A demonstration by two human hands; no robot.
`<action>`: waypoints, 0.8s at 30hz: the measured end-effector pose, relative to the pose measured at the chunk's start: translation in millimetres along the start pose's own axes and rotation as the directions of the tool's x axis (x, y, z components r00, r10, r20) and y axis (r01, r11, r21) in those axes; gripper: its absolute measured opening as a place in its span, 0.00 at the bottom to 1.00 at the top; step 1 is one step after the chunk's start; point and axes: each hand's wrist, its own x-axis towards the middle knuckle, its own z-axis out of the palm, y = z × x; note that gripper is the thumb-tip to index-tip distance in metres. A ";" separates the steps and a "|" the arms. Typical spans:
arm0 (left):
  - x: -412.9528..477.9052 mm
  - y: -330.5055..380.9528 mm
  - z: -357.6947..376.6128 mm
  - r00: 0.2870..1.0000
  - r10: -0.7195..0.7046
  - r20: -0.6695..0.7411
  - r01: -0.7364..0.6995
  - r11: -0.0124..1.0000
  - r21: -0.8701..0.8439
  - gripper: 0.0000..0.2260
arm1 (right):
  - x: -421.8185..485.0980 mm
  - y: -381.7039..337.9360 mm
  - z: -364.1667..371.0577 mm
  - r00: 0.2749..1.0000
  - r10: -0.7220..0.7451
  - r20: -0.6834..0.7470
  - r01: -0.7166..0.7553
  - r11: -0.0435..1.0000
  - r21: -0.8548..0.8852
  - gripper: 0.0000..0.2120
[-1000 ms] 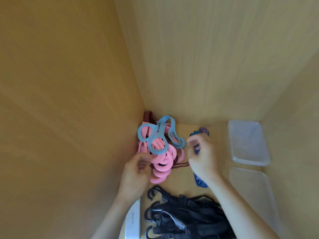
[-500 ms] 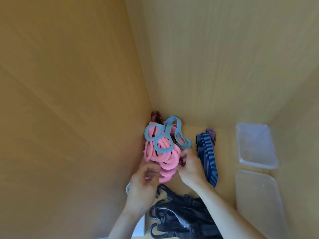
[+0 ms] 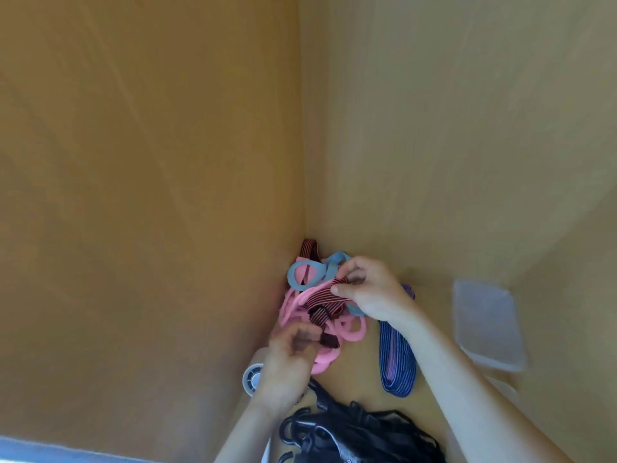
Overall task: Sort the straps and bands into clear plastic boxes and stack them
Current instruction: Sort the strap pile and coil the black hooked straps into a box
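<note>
A tangle of pink bands (image 3: 347,332) and light blue bands (image 3: 305,274) lies in the back left corner of a wooden shelf. A red-and-black striped strap (image 3: 325,297) runs across the pile. My right hand (image 3: 370,292) pinches its upper part between thumb and fingers. My left hand (image 3: 290,352) holds the strap's lower end, near a dark buckle, at the pile's front. A blue-and-purple striped strap (image 3: 397,362) lies on the shelf to the right of the pile. A clear plastic box (image 3: 487,322) stands at the right.
A heap of black straps with hooks (image 3: 354,432) fills the front of the shelf. A white round object (image 3: 252,379) peeks out beside my left wrist. Wooden walls close in on the left and back. A second clear box (image 3: 500,385) shows below the first, blurred.
My right hand moved up over the pile and now pinches the red-and-black strap, pulled out across the pink bands. My left hand shifted onto the strap's lower end. The camera moved closer.
</note>
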 end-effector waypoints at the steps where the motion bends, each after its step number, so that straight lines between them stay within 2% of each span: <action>1: 0.1 1.1 -0.3 1.000 -0.001 0.006 0.001 1.000 -0.003 0.15 | -0.1 -6.7 -3.1 1.000 -0.003 0.002 0.002 1.000 0.011 0.11; 6: 2.4 5.8 0.2 1.000 -0.013 0.023 0.013 1.000 0.010 0.16 | -6.9 -37.2 -23.5 0.997 -0.078 0.029 0.073 0.989 0.130 0.09; 13: 10.1 10.2 4.4 1.000 -0.011 0.009 0.011 1.000 0.028 0.10 | -23.0 -64.0 -51.1 0.987 -0.157 -0.025 0.158 0.951 0.267 0.08; 17: 13.9 25.8 3.8 0.996 0.073 -0.049 -0.072 0.997 0.023 0.12 | -31.8 -73.3 -60.6 0.988 -0.151 -0.042 0.154 0.883 0.444 0.07; 19: 15.5 40.9 0.8 0.987 0.158 0.015 -0.158 0.987 0.006 0.15 | -36.4 -81.1 -67.3 0.992 -0.127 -0.026 0.121 0.836 0.536 0.06; 23: 23.8 80.0 2.9 0.916 0.245 0.317 -0.265 0.964 0.021 0.24 | -44.4 -94.5 -78.1 0.996 -0.089 0.030 0.041 0.699 0.714 0.05; 24: 25.5 91.0 5.7 0.899 0.271 0.343 -0.289 0.957 0.001 0.21 | -45.5 -98.4 -81.0 0.995 -0.086 0.041 0.026 0.664 0.747 0.05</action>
